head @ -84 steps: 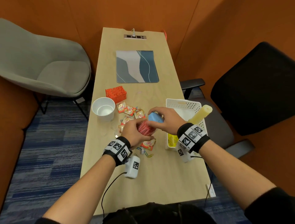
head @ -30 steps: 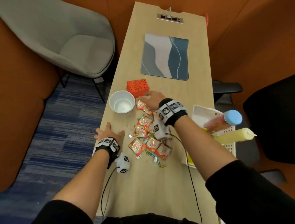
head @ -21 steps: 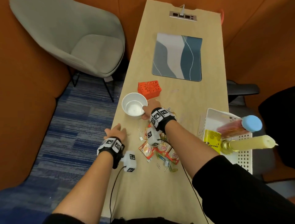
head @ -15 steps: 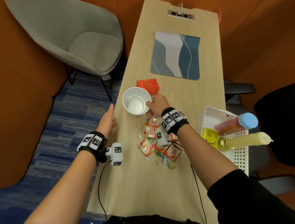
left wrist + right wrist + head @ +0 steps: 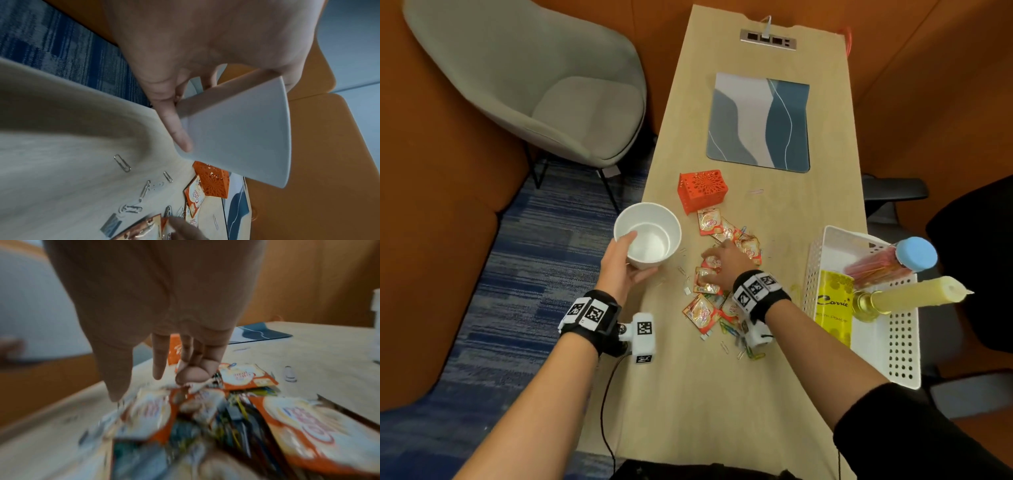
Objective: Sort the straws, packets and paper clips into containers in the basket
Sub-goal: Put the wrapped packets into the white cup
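My left hand point(image 5: 625, 265) grips the white paper cup point(image 5: 647, 236) at the table's left edge; in the left wrist view the thumb point(image 5: 176, 129) lies along the cup point(image 5: 236, 138) wall and the cup is tilted. My right hand point(image 5: 722, 263) hovers over the pile of orange packets point(image 5: 700, 311). In the right wrist view its fingertips point(image 5: 191, 378) touch a packet point(image 5: 246, 376) while the thumb stays apart. Paper clips point(image 5: 743, 347) lie scattered around the pile, with silver ones point(image 5: 123, 162) near the cup. The straws sit in a blue-lidded tube point(image 5: 914, 255) inside the white basket point(image 5: 904, 349).
A small orange perforated box point(image 5: 702, 190) stands beyond the packets. The basket also holds a yellow bottle point(image 5: 914, 294) and a yellow pouch point(image 5: 832, 305). A blue-grey mat point(image 5: 758, 120) lies further up the table. A grey chair is on the left and a black chair on the right.
The straw tube went into the basket. My right hand pulled the cup closer and then came back to the packets. My left hand left the table and took the cup.
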The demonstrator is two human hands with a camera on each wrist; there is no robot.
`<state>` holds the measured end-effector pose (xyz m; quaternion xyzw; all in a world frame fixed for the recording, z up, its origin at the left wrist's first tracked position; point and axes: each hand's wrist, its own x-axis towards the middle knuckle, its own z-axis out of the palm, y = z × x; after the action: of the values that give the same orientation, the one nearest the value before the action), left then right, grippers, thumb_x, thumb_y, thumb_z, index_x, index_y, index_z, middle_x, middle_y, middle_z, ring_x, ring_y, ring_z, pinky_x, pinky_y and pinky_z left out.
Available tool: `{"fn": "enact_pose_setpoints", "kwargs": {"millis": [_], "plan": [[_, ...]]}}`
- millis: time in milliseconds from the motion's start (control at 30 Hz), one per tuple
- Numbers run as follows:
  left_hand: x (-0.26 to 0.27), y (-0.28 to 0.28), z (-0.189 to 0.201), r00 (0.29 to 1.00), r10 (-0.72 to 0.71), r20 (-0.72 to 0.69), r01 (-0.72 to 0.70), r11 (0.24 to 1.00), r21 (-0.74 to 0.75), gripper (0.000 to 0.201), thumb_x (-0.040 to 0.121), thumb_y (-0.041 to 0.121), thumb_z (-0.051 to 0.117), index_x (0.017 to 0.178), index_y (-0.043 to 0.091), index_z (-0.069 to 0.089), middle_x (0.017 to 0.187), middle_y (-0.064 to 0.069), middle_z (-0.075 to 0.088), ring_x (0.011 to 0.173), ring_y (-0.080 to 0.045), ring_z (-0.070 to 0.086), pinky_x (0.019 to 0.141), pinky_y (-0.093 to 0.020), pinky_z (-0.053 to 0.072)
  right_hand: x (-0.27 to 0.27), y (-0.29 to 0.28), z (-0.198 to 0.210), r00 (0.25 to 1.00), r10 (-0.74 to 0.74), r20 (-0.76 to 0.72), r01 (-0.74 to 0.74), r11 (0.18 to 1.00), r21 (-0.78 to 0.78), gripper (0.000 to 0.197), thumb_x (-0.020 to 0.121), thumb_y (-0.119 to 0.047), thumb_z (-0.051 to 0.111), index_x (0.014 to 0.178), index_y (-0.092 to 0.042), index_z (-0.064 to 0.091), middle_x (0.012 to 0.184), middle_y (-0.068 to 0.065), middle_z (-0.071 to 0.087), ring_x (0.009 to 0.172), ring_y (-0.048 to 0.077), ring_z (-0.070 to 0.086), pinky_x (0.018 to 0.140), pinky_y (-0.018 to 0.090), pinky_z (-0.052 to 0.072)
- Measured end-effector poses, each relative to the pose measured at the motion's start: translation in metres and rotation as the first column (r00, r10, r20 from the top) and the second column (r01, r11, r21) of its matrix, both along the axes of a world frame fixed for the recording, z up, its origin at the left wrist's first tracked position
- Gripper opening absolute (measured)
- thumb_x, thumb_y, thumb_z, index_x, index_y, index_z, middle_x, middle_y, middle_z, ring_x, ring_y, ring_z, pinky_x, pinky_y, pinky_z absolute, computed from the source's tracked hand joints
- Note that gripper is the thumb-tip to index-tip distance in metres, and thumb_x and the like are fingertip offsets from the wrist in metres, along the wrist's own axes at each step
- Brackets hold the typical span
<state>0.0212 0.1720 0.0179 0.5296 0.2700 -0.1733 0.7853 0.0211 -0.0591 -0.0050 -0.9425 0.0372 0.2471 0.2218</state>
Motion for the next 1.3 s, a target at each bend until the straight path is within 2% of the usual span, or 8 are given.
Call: {"fn": "enact_pose_setpoints", "kwargs": {"millis": [167, 333, 433, 567, 700, 800, 1000, 1300], "plan": [[0.001, 0.004, -0.002, 0.994, -0.100, 0.050, 0.095, 0.991, 0.096, 0.034, 0.097, 0.034, 0.062, 0.130, 0.027, 0.059, 0.134, -0.011, 0.060, 0.119, -0.031, 0.063, 0.071, -0.032, 0.060, -0.012, 0.006, -0.022, 0.993, 0.103, 0.059, -0.092, 0.981, -0.168, 0.041, 0.076, -0.030, 0.080, 0.114, -0.019, 0.067, 0.120, 0.004, 0.051, 0.108, 0.022, 0.055, 0.089, 0.036, 0.053], [0.006, -0.005, -0.011, 0.991, -0.133, 0.034, 0.129, 0.987, 0.098, 0.043, 0.093, 0.035, 0.067, 0.133, 0.023, 0.058, 0.133, -0.012, 0.059, 0.118, -0.033, 0.063, 0.070, -0.032, 0.061, 0.007, -0.006, -0.011, 0.980, -0.193, 0.055, 0.190, 0.980, 0.058, 0.017, 0.079, -0.025, 0.075, 0.092, -0.021, 0.065, 0.074, -0.007, 0.058, 0.066, 0.010, 0.056, 0.064, 0.028, 0.051], [0.009, -0.013, -0.018, 0.988, -0.153, -0.001, 0.152, 0.985, 0.079, 0.070, 0.072, 0.048, 0.078, 0.135, 0.024, 0.058, 0.136, -0.011, 0.058, 0.121, -0.031, 0.061, 0.077, -0.038, 0.061, 0.022, -0.013, -0.012, 0.966, -0.258, 0.011, 0.258, 0.966, -0.017, 0.054, 0.072, -0.030, 0.081, 0.121, -0.020, 0.063, 0.100, 0.000, 0.068, 0.089, 0.018, 0.066, 0.080, 0.033, 0.057], [0.018, -0.020, -0.025, 0.981, -0.193, -0.002, 0.192, 0.978, 0.086, 0.076, 0.064, 0.055, 0.081, 0.133, 0.029, 0.061, 0.137, -0.011, 0.057, 0.122, -0.032, 0.061, 0.081, -0.042, 0.062, 0.024, -0.015, -0.024, 0.982, -0.187, -0.016, 0.184, 0.975, -0.121, 0.053, 0.067, -0.034, 0.086, 0.112, -0.019, 0.063, 0.121, 0.004, 0.057, 0.107, 0.022, 0.058, 0.089, 0.036, 0.054], [0.030, -0.027, -0.027, 0.983, -0.181, 0.010, 0.181, 0.982, 0.059, 0.062, 0.078, 0.045, 0.078, 0.135, 0.027, 0.059, 0.137, -0.009, 0.057, 0.122, -0.030, 0.061, 0.081, -0.040, 0.062, 0.030, -0.014, -0.027, 0.993, -0.119, -0.020, 0.118, 0.992, -0.033, 0.030, 0.072, -0.024, 0.081, 0.082, -0.020, 0.053, 0.084, -0.003, 0.051, 0.082, 0.017, 0.054, 0.064, 0.024, 0.045], [0.041, -0.029, -0.030, 0.988, -0.157, 0.013, 0.156, 0.987, 0.038, 0.046, 0.093, 0.033, 0.070, 0.136, 0.023, 0.058, 0.138, -0.009, 0.056, 0.123, -0.030, 0.060, 0.080, -0.039, 0.062, 0.047, -0.020, -0.015, 0.969, -0.242, -0.054, 0.247, 0.953, 0.176, 0.029, 0.075, -0.021, 0.079, 0.095, -0.022, 0.058, 0.075, -0.009, 0.051, 0.063, 0.005, 0.050, 0.050, 0.016, 0.038], [0.053, -0.029, -0.040, 0.992, -0.122, -0.026, 0.122, 0.992, 0.017, 0.047, 0.084, 0.043, 0.073, 0.129, 0.034, 0.063, 0.137, -0.005, 0.060, 0.124, -0.026, 0.060, 0.091, -0.047, 0.059, 0.103, -0.025, -0.014, 0.852, -0.522, 0.024, 0.504, 0.833, 0.227, 0.079, 0.069, -0.030, 0.087, 0.138, -0.013, 0.052, 0.128, 0.009, 0.062, 0.115, 0.023, 0.060, 0.093, 0.029, 0.050], [0.049, -0.032, -0.044, 0.985, -0.161, -0.055, 0.163, 0.986, 0.031, 0.069, 0.070, 0.052, 0.079, 0.133, 0.031, 0.060, 0.138, -0.004, 0.059, 0.125, -0.028, 0.060, 0.091, -0.048, 0.060, 0.108, -0.021, -0.045, 0.955, -0.263, 0.134, 0.279, 0.954, -0.114, 0.067, 0.072, -0.045, 0.081, 0.127, -0.015, 0.057, 0.114, 0.012, 0.058, 0.109, 0.030, 0.055, 0.093, 0.038, 0.049]]}}
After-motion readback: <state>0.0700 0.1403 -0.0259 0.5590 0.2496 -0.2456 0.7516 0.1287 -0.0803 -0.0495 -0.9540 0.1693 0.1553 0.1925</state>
